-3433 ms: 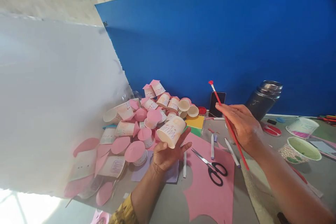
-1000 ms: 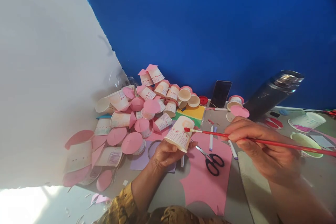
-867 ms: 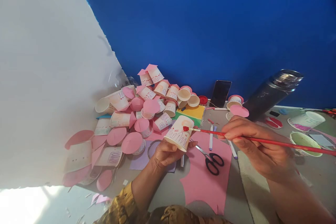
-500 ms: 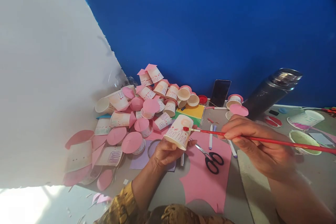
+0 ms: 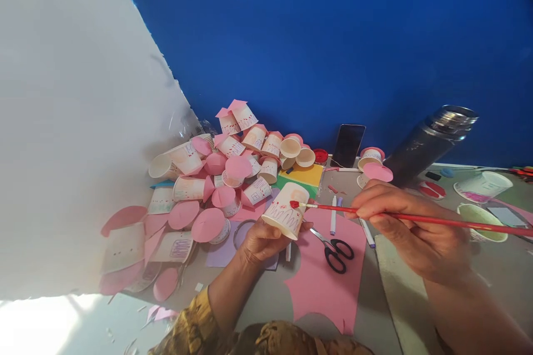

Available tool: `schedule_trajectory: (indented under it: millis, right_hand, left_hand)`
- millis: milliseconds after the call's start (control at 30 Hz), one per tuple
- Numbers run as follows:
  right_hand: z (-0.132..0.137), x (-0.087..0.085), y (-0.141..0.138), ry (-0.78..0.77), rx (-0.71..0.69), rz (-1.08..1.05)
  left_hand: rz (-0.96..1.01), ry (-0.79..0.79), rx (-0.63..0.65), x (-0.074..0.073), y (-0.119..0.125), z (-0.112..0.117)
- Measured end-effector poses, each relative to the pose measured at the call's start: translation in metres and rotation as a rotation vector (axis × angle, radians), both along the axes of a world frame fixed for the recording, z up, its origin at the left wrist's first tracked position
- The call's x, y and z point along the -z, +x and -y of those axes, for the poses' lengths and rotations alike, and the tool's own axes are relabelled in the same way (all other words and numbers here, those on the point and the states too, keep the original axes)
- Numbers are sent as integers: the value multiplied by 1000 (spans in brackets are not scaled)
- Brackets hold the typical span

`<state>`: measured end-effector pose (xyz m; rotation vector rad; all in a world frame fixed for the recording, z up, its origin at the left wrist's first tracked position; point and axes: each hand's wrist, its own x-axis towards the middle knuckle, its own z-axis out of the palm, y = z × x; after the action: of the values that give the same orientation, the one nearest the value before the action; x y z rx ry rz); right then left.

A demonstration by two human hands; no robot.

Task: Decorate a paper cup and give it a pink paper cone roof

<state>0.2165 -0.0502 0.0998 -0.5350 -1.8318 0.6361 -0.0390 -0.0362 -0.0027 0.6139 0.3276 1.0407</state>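
My left hand [image 5: 260, 239] grips a small paper cup [image 5: 287, 210] tilted on its side, with purple and red marks on its wall. My right hand [image 5: 410, 230] pinches a long red paintbrush [image 5: 416, 218]; its red-tipped bristles touch the cup's side near the bottom. Just left of the cup lies a pile of decorated paper cups with pink paper lids [image 5: 233, 169].
Black-handled scissors [image 5: 335, 245] lie on a pink paper sheet [image 5: 322, 285]. Markers [image 5: 333, 214], a phone [image 5: 348, 145], a steel flask [image 5: 428, 141] and paint cups [image 5: 483, 223] stand behind and right. A blue board [image 5: 333, 39] and a white sheet [image 5: 75, 122] wall the back and left.
The brush went from held upright away from the cup to lying across with its tip on the cup. In the last second the tip shifted only slightly on the cup.
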Motion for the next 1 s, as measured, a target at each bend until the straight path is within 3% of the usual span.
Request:
schedule_trajectory:
  millis: [600, 800, 1000]
  right_hand:
    - [1, -3, 1, 23, 69, -32]
    - [0, -1, -1, 3, 31, -4]
    - [0, 0, 2, 0, 34, -5]
  left_hand:
    - [-17, 8, -9, 2, -1, 1]
    - [-66, 31, -14, -6, 3, 2]
    - [-42, 15, -22, -2, 1, 3]
